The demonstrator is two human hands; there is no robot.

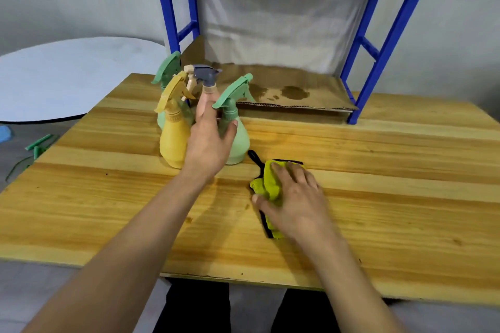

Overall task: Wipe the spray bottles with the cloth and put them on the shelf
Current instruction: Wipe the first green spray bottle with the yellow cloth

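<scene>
Several spray bottles stand clustered on the wooden table (pixel 378 197) in front of the shelf. Nearest are a yellow bottle (pixel 173 138) and a light green bottle (pixel 240 140); another green one (pixel 167 67) and a beige one with a grey trigger head (pixel 205 76) stand behind. My left hand (pixel 209 135) reaches between them, fingers apart, thumb against the light green bottle's neck, not closed around it. My right hand (pixel 295 197) lies flat on a crumpled yellow-green cloth (pixel 266 184) with black edging, pressing it to the table.
A blue metal shelf (pixel 378 54) stands at the table's back, its lower level lined with stained cardboard (pixel 292 92). A round white tabletop (pixel 73 76) lies to the left. Green plastic pieces (pixel 38 146) lie on the floor at left.
</scene>
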